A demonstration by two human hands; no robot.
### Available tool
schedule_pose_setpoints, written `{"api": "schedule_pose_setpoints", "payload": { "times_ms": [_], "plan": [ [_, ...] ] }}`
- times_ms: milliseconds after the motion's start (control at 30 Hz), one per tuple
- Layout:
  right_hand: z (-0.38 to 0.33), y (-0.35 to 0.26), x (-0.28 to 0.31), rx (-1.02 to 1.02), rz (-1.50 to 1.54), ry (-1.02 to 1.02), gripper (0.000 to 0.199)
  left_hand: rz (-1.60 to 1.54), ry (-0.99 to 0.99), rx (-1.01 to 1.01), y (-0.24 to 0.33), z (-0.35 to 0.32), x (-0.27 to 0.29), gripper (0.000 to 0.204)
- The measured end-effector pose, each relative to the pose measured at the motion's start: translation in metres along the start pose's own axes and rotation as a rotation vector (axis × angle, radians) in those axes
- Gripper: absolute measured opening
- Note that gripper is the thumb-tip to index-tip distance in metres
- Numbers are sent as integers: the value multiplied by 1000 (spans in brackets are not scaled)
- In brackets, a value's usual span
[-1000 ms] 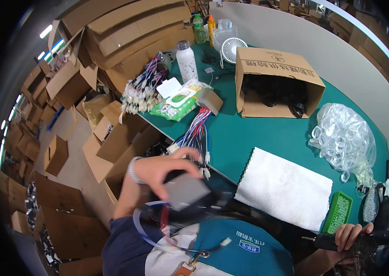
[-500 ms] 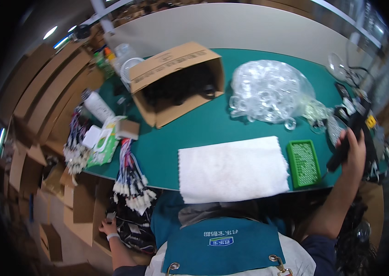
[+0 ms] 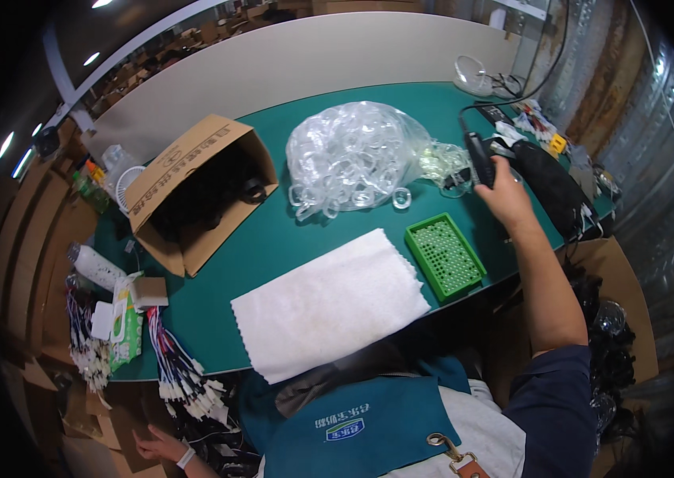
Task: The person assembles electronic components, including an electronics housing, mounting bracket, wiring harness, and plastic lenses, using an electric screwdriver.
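My right hand (image 3: 504, 195) grips a black corded electric screwdriver (image 3: 480, 159) above the right side of the green bench. Its lower end is hidden from me. Nearer me lies a green plastic tray (image 3: 442, 256) whose bottom is full of small holes. Left of the tray, a white cloth (image 3: 325, 307) with zigzag edges is spread along the bench's front edge. Below the bench on the left, my left hand (image 3: 160, 446) is open with fingers apart, near cardboard and a heap of black cables (image 3: 221, 438).
A clear bag of transparent rings (image 3: 353, 155) sits mid-bench, beside an open carton (image 3: 193, 187) of black parts. White-plugged wire bundles (image 3: 185, 378) hang over the front-left edge. At right lie a black pouch (image 3: 556, 191) and a carton (image 3: 619, 279) below.
My view has turned right. My right hand has lifted the screwdriver up and away from beside the tray. My left hand, earlier by the cables with a small grey thing at its fingers, is now open.
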State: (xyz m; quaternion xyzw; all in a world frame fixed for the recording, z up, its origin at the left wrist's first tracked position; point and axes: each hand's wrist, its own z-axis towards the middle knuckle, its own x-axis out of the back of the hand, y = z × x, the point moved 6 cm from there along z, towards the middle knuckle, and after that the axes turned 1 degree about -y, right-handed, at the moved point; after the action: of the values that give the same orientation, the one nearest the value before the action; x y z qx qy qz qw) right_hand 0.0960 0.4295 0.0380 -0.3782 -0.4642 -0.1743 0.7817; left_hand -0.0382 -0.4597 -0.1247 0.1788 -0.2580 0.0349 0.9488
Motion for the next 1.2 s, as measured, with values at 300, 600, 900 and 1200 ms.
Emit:
{"api": "schedule_pose_setpoints", "payload": {
  "times_ms": [300, 600, 900, 1200],
  "plan": [
    [-32, 1, -47, 52, -148, -199, 64, -80, 322, -540, 215, 9, 92, 44],
    [-116, 139, 91, -101, 75, -90, 51, -441, 121, -647, 280, -4, 57, 44],
    [-376, 413, 27, -803, -257, -962, 101, -731, -106, -685, 318, -37, 47, 44],
    [-377, 403, -59, -772, -227, -1036, 75, -949, -242, -658, 341, -28, 61, 45]
  ]
}}
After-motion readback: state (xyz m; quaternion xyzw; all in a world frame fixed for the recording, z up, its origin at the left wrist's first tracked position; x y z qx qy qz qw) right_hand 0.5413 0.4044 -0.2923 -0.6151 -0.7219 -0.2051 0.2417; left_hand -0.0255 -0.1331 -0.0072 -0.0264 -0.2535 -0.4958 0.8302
